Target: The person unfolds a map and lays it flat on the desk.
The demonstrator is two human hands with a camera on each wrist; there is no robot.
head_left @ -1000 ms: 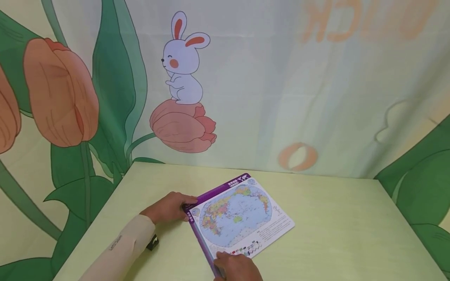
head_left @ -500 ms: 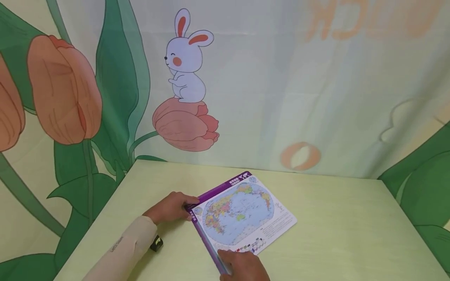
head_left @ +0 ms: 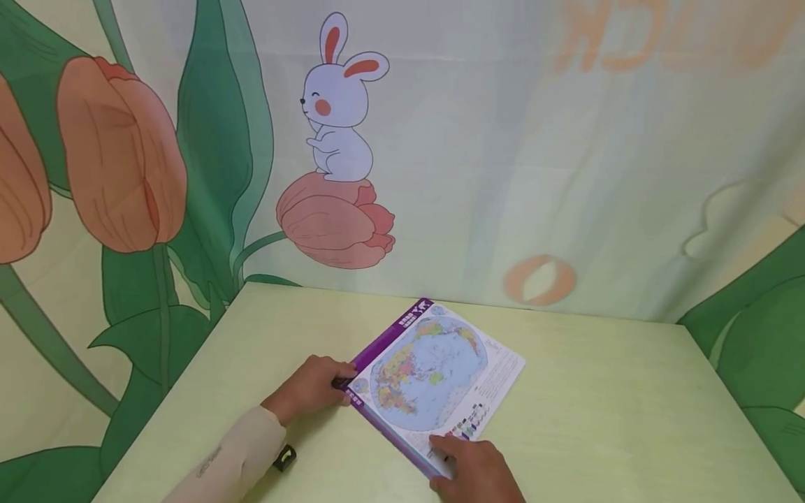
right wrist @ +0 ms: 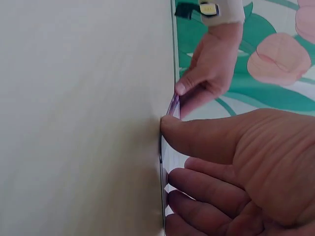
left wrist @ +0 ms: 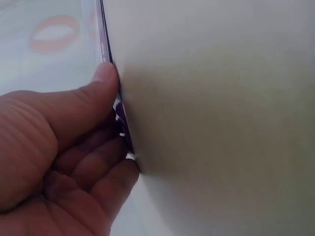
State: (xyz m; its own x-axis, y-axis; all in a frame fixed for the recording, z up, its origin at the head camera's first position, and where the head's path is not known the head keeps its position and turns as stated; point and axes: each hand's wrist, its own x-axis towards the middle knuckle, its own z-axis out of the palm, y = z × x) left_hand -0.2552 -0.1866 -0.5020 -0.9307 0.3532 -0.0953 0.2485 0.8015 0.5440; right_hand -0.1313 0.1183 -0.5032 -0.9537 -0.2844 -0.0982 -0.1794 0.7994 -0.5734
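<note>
Head: map board [head_left: 434,377] sits askew on or just above the surface [head_left: 597,405], between left hand [head_left: 314,384] and right hand [head_left: 478,471]. Left pinches the purple left corner; right pinches the near corner, fingers over the printed face. Left wrist: board edge-on, looks thin; thumb and fingers straddle it. Right wrist: slim edge, similar thumb-and-finger pinch. My read: light, fairly stiff, slick print, could crease if forced. Hold by opposite corners.

World map [head_left: 437,377] blue, multicoloured, purple-edged; table [head_left: 616,405] pale yellow-green.
</note>
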